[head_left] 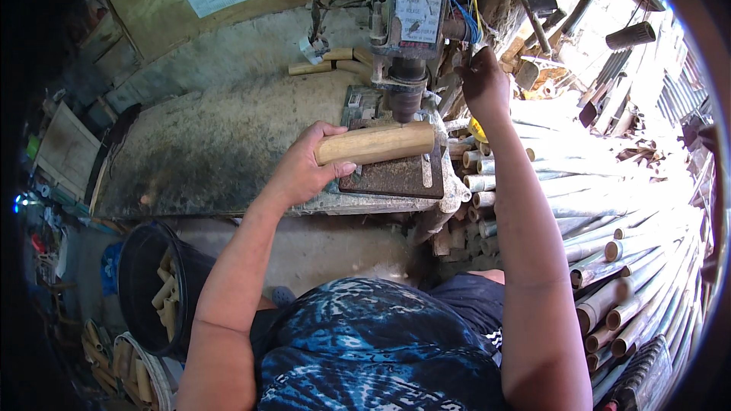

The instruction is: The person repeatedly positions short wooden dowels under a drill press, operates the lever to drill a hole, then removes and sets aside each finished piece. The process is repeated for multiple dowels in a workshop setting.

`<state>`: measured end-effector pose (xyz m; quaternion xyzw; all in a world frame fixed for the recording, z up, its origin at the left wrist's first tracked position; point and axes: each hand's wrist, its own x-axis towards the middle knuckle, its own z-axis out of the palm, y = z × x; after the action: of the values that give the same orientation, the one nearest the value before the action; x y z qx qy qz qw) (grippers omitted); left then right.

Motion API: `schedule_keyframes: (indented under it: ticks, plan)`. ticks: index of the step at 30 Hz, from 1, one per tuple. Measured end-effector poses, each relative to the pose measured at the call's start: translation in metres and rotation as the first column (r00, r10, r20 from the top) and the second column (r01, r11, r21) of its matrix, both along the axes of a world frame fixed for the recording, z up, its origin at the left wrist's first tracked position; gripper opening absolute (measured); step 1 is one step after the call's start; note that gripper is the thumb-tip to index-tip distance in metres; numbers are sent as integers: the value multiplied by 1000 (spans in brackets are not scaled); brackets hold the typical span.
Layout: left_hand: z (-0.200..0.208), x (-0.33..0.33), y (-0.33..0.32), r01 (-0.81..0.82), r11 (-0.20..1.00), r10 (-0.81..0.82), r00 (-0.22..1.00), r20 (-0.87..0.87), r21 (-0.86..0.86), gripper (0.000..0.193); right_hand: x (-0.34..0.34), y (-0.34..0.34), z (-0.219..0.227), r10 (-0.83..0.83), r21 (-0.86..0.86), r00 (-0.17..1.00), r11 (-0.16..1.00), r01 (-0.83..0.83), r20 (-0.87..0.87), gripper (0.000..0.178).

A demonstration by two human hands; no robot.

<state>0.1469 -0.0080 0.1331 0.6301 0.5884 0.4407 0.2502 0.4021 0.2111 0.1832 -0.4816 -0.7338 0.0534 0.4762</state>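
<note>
My left hand grips the left end of a short, pale bamboo piece, thumb at the near side and fingers at the far side. The piece lies nearly level over the rusty drill press table. Right above its right part is the chuck of the drill press; whether the bit has entered the bamboo cannot be made out. My right hand is raised at the machine's right side, its fingers closed round the feed handle, which they mostly hide.
A dusty workbench extends left, with a few bamboo pieces at its back. Below it stands a black bucket of cut pieces beside a white bucket. Long bamboo poles are stacked at the right. Loose wires hang by the machine.
</note>
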Motion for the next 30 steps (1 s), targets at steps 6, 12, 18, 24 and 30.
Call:
schedule_keyframes:
  ticks: [6,12,18,24,30]
  plan:
    - [-6,-5,4,50,996,-48,998,-32,71,51,55,-107,33,139,-283,987,953,-112,78,25]
    - [-2,1,14,49,998,-45,996,-75,45,57,62,-135,111,99,317,995,943,-102,26,22]
    - [10,40,41,54,998,-58,974,-218,-24,63,36,-77,168,-90,404,981,914,12,174,31]
    - [7,54,51,71,997,-68,972,-226,9,64,40,-94,177,-205,261,950,955,142,235,19]
    - [4,54,49,86,996,-76,972,-224,36,62,44,-115,158,-172,323,961,942,95,218,25]
